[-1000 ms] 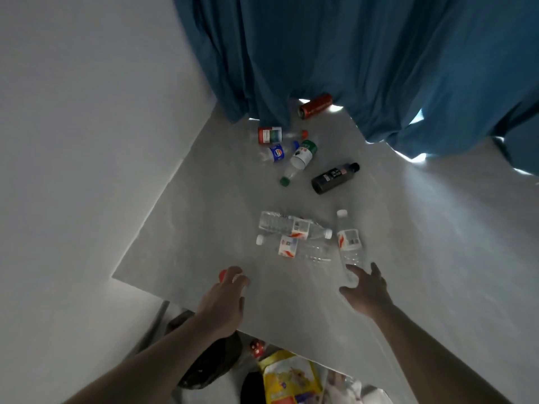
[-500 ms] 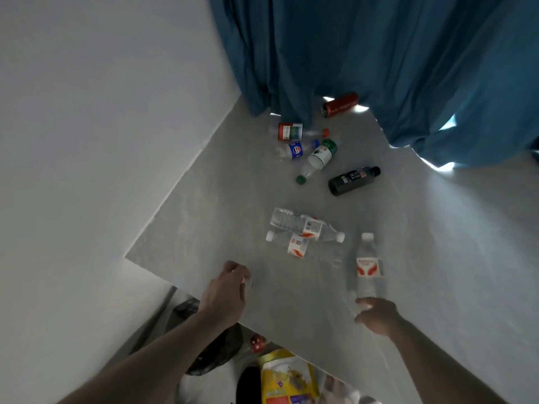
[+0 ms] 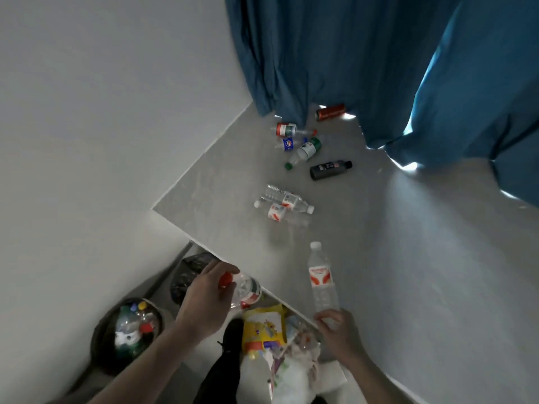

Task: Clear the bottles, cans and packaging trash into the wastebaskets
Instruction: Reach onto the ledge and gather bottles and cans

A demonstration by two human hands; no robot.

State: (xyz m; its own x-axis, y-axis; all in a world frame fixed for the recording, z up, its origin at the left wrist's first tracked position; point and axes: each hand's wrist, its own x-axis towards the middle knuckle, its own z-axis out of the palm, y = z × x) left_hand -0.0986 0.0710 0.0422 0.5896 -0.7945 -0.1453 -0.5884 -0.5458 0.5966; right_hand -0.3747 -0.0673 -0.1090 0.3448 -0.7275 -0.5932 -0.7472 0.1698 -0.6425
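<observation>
The red-capped bottle [image 3: 243, 290] sits in the left hand [image 3: 204, 304], whose fingers curl round its neck end; it hangs past the near edge of the grey table [image 3: 408, 258], probably so it can drop into a bin below. It is clear plastic with a red-and-white label and looks empty. The water bottle [image 3: 320, 281] is gripped at its base by the right hand [image 3: 339, 333], fingers wrapped round the bottom, its white cap pointing away over the tabletop; it is clear, with an orange-and-white label, and seems drawn toward the same edge for disposal.

Below the edge stand a dark round wastebasket [image 3: 128, 330] already holding bottles and caps, a black-bagged bin [image 3: 186, 275] nearer the wall, and a white bag of packaging [image 3: 280, 345] with a yellow wrapper on top.

Still on the table lie two clear bottles [image 3: 284, 204] side by side, farther off a black bottle [image 3: 329, 170], a green-capped bottle [image 3: 306, 151], two small labelled bottles [image 3: 287, 137], and a red can [image 3: 331, 111] by the blue curtain [image 3: 350, 53].
</observation>
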